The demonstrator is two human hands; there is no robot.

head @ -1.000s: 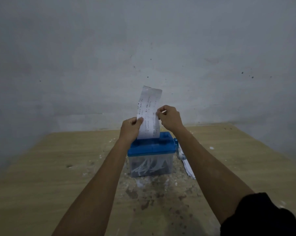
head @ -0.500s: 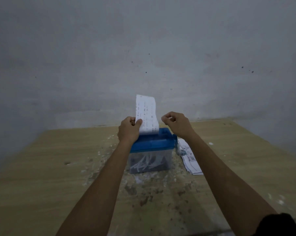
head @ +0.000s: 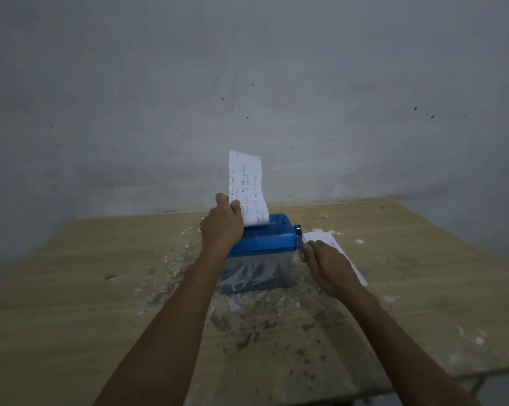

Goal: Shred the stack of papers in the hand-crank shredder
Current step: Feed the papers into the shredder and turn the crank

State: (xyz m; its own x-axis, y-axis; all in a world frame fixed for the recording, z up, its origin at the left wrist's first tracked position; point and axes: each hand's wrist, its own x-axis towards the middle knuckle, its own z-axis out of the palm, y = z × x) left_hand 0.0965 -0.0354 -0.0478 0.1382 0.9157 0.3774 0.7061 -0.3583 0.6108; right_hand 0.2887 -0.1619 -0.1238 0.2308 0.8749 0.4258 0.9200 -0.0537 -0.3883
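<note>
From the head camera I take the shredder (head: 260,253) as my landmark. A printed paper strip (head: 247,189) stands upright in its top slot, bowing slightly. My left hand (head: 222,227) pinches the strip's left edge just above the lid. My right hand (head: 330,266) is at the crank (head: 299,241) on the shredder's right side; whether its fingers grasp the handle, I cannot tell. The remaining papers (head: 335,253) lie flat just right of it. The strip looks light and floppy, so I'd hold it low, near the slot, or it may buckle.
</note>
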